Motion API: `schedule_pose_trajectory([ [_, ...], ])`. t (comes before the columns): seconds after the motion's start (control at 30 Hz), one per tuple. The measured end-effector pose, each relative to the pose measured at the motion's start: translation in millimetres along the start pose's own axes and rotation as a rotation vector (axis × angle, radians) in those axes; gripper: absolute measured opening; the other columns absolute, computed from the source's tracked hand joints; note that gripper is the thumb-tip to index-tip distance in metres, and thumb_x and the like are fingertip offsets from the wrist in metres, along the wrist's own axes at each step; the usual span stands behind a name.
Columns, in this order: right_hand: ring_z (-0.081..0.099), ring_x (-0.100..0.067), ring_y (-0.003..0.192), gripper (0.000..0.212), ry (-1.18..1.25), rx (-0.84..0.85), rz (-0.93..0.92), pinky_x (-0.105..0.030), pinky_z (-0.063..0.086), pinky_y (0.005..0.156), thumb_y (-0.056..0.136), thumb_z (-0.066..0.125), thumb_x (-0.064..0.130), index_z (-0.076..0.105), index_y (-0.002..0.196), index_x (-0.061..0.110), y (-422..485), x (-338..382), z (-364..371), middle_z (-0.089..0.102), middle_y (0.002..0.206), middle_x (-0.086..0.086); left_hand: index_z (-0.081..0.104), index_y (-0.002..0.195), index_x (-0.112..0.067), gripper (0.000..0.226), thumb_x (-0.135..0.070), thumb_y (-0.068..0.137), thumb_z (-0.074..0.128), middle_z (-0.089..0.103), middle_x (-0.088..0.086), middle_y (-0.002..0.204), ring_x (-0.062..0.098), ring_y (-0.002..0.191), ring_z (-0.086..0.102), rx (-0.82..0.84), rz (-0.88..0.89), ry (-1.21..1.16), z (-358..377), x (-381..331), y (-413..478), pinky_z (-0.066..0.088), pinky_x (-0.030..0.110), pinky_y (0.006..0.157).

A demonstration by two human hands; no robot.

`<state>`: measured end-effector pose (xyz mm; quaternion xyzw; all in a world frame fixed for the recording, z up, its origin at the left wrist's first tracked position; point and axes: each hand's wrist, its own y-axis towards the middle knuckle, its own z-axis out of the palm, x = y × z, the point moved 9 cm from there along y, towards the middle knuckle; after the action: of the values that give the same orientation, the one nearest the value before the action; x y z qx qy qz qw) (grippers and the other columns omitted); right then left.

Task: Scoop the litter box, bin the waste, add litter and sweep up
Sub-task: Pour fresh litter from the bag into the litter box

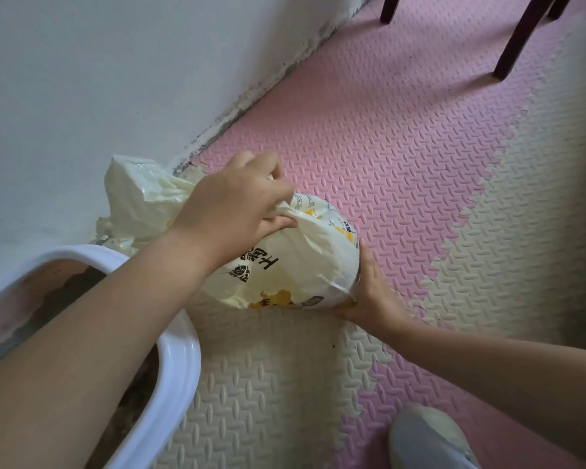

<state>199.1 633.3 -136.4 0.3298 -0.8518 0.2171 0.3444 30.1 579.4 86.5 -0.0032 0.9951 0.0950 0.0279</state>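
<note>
Mats (pink, cream) under litter box

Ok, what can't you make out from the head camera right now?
Head view.
Litter bag mouth: hidden by the left hand gripping its neck.
Right hand: fingertips under the bag.
Litter box contents: covered by the left forearm, cut by the left and bottom edges.
Bag print: too creased to read.

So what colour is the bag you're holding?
The bag is cream, with black writing and yellow pictures. The head view shows it best.
</note>
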Motion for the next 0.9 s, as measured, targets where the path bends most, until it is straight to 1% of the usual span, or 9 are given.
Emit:
schedule_pose_trajectory([
  [0.1,0.031,-0.014,0.136,0.137,-0.024,-0.010,-0.040,-0.039,0.052,0.083,0.056,0.090,0.038,-0.008,0.151,0.026,5.1,5.6,-2.1,0.021,0.154,0.004,0.062,0.082,-0.023,0.029,-0.051,0.077,0.065,0.053,-0.004,0.097,0.021,0.091,0.048,-0.020,-0.037,-0.017,-1.9,7.3,-4.0,0.037,0.028,0.054],
  [0.23,0.034,-0.014,0.133,0.140,0.024,-0.027,-0.032,-0.033,0.046,0.093,0.049,0.092,0.041,-0.002,0.151,0.026,6.6,10.1,1.4,0.027,0.149,0.004,0.063,0.080,-0.020,0.028,-0.048,0.079,0.061,0.054,-0.003,0.093,0.021,0.085,0.049,-0.062,-0.034,0.016,-4.1,6.8,-10.0,0.030,0.024,0.052],
  [0.3,0.040,-0.012,0.130,0.134,0.125,-0.058,0.024,-0.033,0.044,0.096,0.047,0.092,0.046,0.008,0.150,0.032,8.3,7.8,1.9,0.035,0.143,0.009,0.063,0.079,-0.019,0.030,-0.049,0.079,0.058,0.055,-0.002,0.091,0.023,0.083,0.050,-0.065,-0.020,0.036,-3.2,4.3,-11.1,0.033,0.025,0.050],
  [0.4,0.042,-0.009,0.129,0.133,0.154,-0.029,0.033,-0.040,0.046,0.099,0.045,0.092,0.053,0.013,0.150,0.033,13.9,4.4,4.2,0.039,0.141,0.012,0.063,0.078,-0.021,0.032,-0.052,0.078,0.057,0.054,-0.003,0.090,0.021,0.083,0.050,-0.057,-0.043,-0.010,-1.7,7.7,-11.3,0.037,0.028,0.053],
  [0.47,0.042,-0.009,0.129,0.131,0.124,-0.022,0.028,-0.043,0.046,0.098,0.048,0.093,0.048,0.013,0.151,0.031,15.6,2.9,3.5,0.039,0.142,0.012,0.063,0.080,-0.023,0.031,-0.053,0.077,0.059,0.053,-0.005,0.091,0.019,0.084,0.049,-0.053,-0.077,-0.057,-0.5,14.3,-13.1,0.038,0.028,0.056],
  [0.57,0.041,-0.010,0.124,0.120,0.099,-0.035,-0.025,-0.040,0.043,0.099,0.057,0.091,0.031,0.015,0.149,0.030,14.5,9.2,1.7,0.040,0.139,0.011,0.063,0.080,-0.024,0.028,-0.052,0.076,0.062,0.051,-0.007,0.091,0.016,0.084,0.048,-0.064,-0.146,-0.124,1.0,29.0,-19.9,0.040,0.029,0.059],
  [0.63,0.038,-0.012,0.125,0.117,0.066,-0.036,-0.066,-0.037,0.041,0.100,0.062,0.088,0.032,0.012,0.151,0.027,13.7,15.2,-0.1,0.037,0.142,0.008,0.061,0.078,-0.025,0.027,-0.052,0.076,0.063,0.050,-0.009,0.089,0.011,0.081,0.045,-0.066,-0.187,-0.160,2.1,39.6,-26.8,0.040,0.028,0.058],
  [0.73,0.035,-0.016,0.128,0.121,-0.019,-0.033,-0.127,-0.037,0.039,0.101,0.060,0.088,0.035,0.011,0.152,0.024,19.7,25.9,-6.2,0.034,0.146,0.001,0.058,0.077,-0.026,0.028,-0.054,0.076,0.063,0.049,-0.011,0.087,0.007,0.078,0.041,-0.067,-0.246,-0.183,1.1,56.8,-40.9,0.032,0.022,0.055],
  [0.9,0.041,-0.024,0.127,0.126,-0.111,-0.064,-0.208,-0.034,0.033,0.103,0.051,0.087,0.050,0.021,0.150,0.007,34.6,42.9,-23.5,0.043,0.145,-0.011,0.061,0.079,-0.021,0.032,-0.053,0.079,0.065,0.051,-0.011,0.087,0.013,0.070,0.048,-0.122,-0.337,-0.224,-9.9,77.5,-58.3,0.034,0.018,0.056],
])
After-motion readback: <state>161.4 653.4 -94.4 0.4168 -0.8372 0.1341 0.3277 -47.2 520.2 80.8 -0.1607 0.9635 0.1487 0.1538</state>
